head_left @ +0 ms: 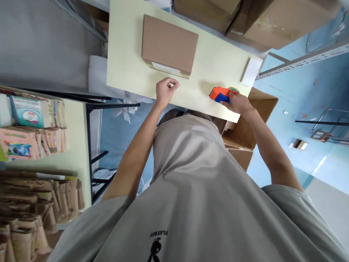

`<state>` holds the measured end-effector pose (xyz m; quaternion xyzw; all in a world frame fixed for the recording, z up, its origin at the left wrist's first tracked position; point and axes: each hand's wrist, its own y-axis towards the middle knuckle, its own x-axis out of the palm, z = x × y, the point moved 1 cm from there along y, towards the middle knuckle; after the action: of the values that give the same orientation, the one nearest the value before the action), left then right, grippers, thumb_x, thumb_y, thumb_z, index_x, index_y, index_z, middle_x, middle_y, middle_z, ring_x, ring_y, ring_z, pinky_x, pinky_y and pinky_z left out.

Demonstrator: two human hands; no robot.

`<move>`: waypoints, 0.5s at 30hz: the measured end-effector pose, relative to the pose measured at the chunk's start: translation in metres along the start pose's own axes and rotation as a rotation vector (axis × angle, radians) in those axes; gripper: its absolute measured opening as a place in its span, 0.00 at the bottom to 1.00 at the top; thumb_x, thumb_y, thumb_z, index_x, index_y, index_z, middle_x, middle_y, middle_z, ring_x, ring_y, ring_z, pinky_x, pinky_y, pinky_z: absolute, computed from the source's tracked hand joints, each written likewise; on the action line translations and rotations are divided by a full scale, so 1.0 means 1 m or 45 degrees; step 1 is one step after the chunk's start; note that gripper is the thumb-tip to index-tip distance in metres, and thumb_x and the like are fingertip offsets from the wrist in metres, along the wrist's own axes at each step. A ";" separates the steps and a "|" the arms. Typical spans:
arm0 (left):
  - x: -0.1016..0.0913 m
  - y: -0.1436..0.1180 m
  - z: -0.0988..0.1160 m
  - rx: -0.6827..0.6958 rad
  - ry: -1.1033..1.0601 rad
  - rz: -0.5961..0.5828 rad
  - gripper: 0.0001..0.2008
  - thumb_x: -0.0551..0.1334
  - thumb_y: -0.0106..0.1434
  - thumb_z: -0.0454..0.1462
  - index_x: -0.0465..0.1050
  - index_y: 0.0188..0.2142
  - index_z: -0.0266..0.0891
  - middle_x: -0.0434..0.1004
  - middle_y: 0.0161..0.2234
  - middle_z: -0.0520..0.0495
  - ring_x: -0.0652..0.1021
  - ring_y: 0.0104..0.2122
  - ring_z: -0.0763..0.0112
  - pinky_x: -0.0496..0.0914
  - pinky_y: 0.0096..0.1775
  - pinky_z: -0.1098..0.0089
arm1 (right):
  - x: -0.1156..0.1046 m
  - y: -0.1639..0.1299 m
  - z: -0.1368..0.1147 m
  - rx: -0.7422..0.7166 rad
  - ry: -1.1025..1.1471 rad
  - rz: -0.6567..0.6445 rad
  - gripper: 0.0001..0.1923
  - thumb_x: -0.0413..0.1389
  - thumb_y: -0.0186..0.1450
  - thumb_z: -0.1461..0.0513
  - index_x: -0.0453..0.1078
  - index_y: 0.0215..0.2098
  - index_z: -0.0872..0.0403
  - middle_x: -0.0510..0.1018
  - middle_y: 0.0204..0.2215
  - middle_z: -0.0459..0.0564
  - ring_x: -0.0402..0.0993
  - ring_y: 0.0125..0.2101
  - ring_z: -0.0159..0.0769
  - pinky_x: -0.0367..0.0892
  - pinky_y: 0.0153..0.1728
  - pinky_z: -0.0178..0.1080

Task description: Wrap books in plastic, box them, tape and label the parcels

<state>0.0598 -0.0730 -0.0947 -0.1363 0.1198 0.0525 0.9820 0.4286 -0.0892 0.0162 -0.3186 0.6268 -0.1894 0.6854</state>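
Observation:
A flat brown cardboard box lies on the pale yellow table, with a white label showing along its near edge. My left hand hovers just below that box with the fingers curled and thumb touching fingertip; nothing visible in it. My right hand rests on an orange and blue tape dispenser near the table's near edge, gripping it. A small white block lies at the table's right edge.
Large brown cartons stand beyond the table. An open carton sits under the table at right. Shelves at left hold books and stacked brown paper bags. A metal shelf rail crosses at right.

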 end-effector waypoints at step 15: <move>0.032 0.043 -0.045 -0.061 -0.095 0.338 0.19 0.83 0.72 0.52 0.80 0.38 0.47 0.89 0.44 0.44 0.86 0.52 0.56 0.80 0.61 0.53 | 0.022 0.063 -0.002 0.037 0.072 0.089 0.43 0.48 0.85 0.37 0.70 0.71 0.67 0.86 0.57 0.81 0.83 0.55 0.71 0.77 0.54 0.59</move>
<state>0.0749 -0.0421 -0.1555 -0.1407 0.0987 0.1900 0.9666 0.4207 -0.0580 -0.0425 -0.2810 0.6538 -0.1835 0.6781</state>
